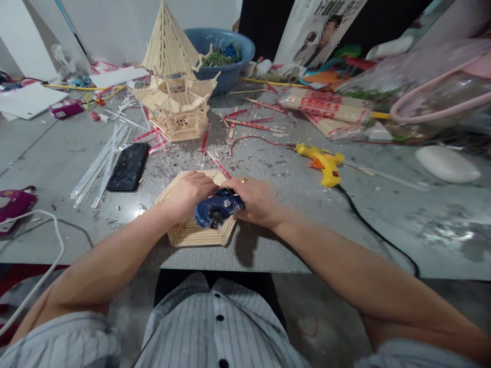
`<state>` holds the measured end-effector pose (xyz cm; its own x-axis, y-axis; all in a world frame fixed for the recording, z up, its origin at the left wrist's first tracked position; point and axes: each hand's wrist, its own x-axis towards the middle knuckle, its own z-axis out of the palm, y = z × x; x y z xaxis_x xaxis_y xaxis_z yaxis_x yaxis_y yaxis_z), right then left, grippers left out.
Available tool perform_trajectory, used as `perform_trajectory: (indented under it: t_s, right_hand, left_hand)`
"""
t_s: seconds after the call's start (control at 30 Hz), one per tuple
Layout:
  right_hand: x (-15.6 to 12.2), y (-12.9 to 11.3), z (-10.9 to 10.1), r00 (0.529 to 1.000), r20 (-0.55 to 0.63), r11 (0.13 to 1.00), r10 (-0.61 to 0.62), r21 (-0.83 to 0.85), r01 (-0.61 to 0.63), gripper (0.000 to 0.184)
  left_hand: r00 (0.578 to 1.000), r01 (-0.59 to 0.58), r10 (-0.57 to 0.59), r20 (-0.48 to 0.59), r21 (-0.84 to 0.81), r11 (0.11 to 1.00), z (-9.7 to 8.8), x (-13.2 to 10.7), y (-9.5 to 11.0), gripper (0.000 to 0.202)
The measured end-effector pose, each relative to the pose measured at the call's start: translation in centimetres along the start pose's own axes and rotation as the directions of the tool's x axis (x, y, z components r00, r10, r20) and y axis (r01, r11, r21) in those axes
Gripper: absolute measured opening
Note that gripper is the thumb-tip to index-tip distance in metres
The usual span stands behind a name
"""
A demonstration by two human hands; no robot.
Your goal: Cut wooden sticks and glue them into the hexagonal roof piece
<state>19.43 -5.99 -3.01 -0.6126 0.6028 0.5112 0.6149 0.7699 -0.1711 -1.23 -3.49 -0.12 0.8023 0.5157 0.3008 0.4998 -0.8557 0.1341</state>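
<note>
A flat hexagonal frame of wooden sticks [187, 232] lies at the table's near edge. My left hand [187, 193] rests on top of it with the fingers curled down, pressing it. My right hand [255, 199] is closed round a blue tool [215, 212], seemingly a pair of cutters or a glue gun, whose handle points toward me over the frame. A ring shows on my right hand. What lies under the fingertips is hidden.
A stick pagoda model [172, 82] stands behind, with a blue basin [230, 56] beyond it. A black phone [128, 166] and clear tubes [99, 163] lie left. A yellow glue gun [324, 163] with a black cord lies right, near packs of sticks [326, 105].
</note>
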Motion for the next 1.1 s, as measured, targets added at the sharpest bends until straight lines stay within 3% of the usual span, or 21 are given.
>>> perform_trajectory:
  t_s: [0.07, 0.13, 0.3, 0.4, 0.6, 0.83, 1.0, 1.1]
  right_hand:
    - [0.2, -0.1, -0.2, 1.0, 0.001, 1.0, 0.005, 0.009, -0.005, 0.034]
    - [0.5, 0.1, -0.6, 0.999, -0.036, 0.999, 0.031, 0.016, -0.03, 0.037]
    - [0.6, 1.9, -1.5, 0.949, -0.117, 0.955, 0.294, -0.005, -0.297, 0.039]
    - [0.4, 2.7, -1.5, 0.927, -0.097, 0.929, 0.363, -0.037, -0.368, 0.044]
    - [0.6, 2.1, -1.0, 0.939, -0.002, 0.938, 0.344, -0.055, -0.344, 0.046]
    - [0.5, 1.8, -0.8, 0.944, -0.029, 0.943, 0.328, -0.041, -0.329, 0.047]
    - [0.5, 2.0, -0.9, 0.929, -0.067, 0.928, 0.363, -0.064, -0.367, 0.048]
    - [0.4, 2.0, -0.9, 0.93, -0.061, 0.927, 0.364, -0.076, -0.368, 0.047]
  left_hand:
    - [0.996, -0.067, 0.068, -0.064, 0.011, 0.998, 0.3, 0.0, -0.1, 0.023]
    - [0.987, -0.057, 0.052, -0.15, -0.032, 0.998, 0.6, -0.1, -0.4, 0.018]
    - [0.923, 0.197, -0.207, -0.325, -0.064, 0.978, 0.9, -0.2, -1.2, 0.022]
    - [0.913, 0.212, -0.241, -0.329, -0.121, 0.97, 0.8, -0.2, -1.3, 0.023]
    - [0.922, 0.244, -0.268, -0.28, -0.117, 0.963, 0.9, -0.3, -1.2, 0.026]
    - [0.926, 0.176, -0.194, -0.325, -0.085, 0.981, 1.0, -0.2, -1.2, 0.034]
    - [0.904, 0.037, -0.073, -0.422, -0.093, 0.995, 0.8, -0.1, -0.8, 0.032]
    - [0.9, 0.03, -0.08, -0.428, -0.123, 0.992, 0.7, 0.0, -0.7, 0.031]
